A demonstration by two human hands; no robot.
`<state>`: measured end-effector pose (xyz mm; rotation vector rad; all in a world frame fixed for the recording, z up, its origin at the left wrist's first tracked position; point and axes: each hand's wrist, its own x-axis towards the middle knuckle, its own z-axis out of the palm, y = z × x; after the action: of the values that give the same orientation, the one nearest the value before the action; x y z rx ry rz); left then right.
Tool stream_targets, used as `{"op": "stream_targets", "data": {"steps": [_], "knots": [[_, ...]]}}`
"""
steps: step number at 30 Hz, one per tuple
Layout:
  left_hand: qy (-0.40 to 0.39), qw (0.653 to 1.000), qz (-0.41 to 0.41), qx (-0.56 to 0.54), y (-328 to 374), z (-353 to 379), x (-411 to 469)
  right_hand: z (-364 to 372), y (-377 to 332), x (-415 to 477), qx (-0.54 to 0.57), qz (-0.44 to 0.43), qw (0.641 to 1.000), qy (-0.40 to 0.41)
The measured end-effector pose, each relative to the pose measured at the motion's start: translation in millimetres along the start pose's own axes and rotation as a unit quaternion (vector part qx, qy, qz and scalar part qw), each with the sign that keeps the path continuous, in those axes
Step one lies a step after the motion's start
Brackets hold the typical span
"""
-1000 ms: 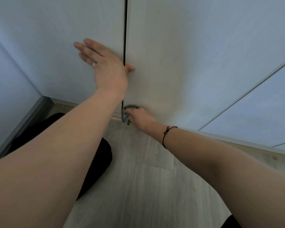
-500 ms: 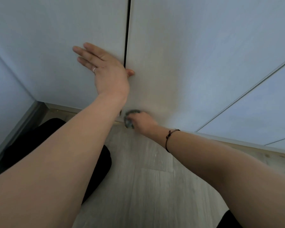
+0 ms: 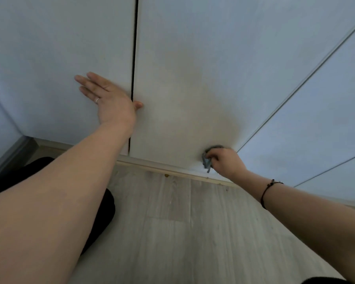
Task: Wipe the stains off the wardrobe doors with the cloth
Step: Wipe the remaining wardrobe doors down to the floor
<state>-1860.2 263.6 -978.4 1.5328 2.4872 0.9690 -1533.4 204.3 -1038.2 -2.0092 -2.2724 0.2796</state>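
While the left door [image 3: 49, 58] is filling the near-left of the view, the left hand [image 3: 111, 101] is lying flat against it, its fingers [image 3: 88, 84] straight and close together and its thumb crossing the dark seam onto the middle door [image 3: 182, 78]. Low on that middle door, near its bottom right corner and just above the plinth strip [image 3: 152, 163], the cloth [image 3: 207, 159] is pressing against the panel. The right hand [image 3: 226, 163] is bunching it, fingers curled round it. The rest of the door is stretching up and left from the cloth, its long axis running upward. The right hand is the nearer, so it is probably leading the next stroke. Count: hands, two; cloth, one; doors meeting at the seam, two; a further panel [image 3: 316, 119] at far right.
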Motion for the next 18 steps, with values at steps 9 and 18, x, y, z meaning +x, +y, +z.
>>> {"op": "stream_targets", "data": {"steps": [9, 18], "knots": [[-0.008, 0.998, 0.012, 0.062, -6, 5, -3, 37, 26, -4, -0.001, 0.075, 0.990, -0.117], [-0.169, 0.980, -0.027, 0.103, -12, -21, -12, -42, -52, -11, 0.133, 0.011, 0.982, -0.135]]}}
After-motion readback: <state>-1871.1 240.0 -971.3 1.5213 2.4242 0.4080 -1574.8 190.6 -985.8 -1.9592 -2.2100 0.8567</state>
